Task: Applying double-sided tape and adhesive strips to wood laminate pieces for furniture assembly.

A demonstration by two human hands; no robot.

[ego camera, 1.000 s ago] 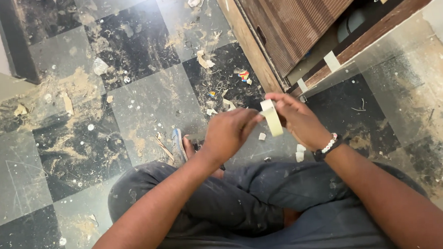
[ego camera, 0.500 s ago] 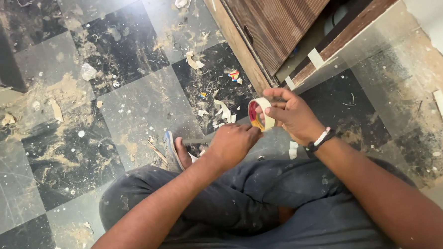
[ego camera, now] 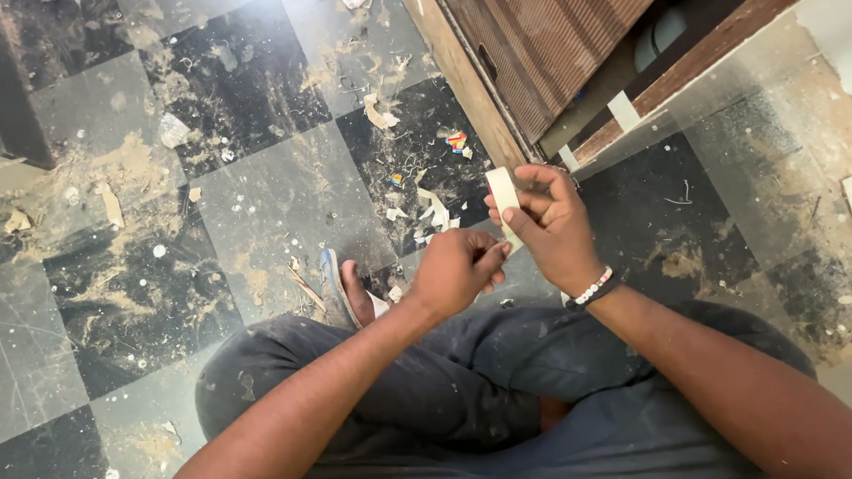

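While you sit cross-legged on the floor, the roll of masking tape (ego camera: pixel 504 200) sits upright on edge in your right hand (ego camera: pixel 550 226), held in front of your knees and just above the dark tile. It is a pale cream roll, seen edge-on, so only its narrow band shows and the core is hidden. Your right hand is closed around it, thumb across the near face and fingers wrapped behind. Your left hand (ego camera: pixel 454 270) is curled almost to a fist just below, its fingertips meeting the lower edge of the roll, apparently pinching or picking at the free end; whether the end is already lifted cannot be told. By the look of it, you are at the step of freeing a length of tape, and the next move calls for a firm hold on the roll while the left hand draws steadily away, so the strip comes off straight and does not tear. A beaded bracelet (ego camera: pixel 593 288) circles your right wrist. Beyond the hands lie checkered floor tiles (ego camera: pixel 252 209) strewn with dust and paper scraps (ego camera: pixel 434 210), a sandal (ego camera: pixel 337 289) on your foot, and a brown wooden cabinet door (ego camera: pixel 551 33) standing open.
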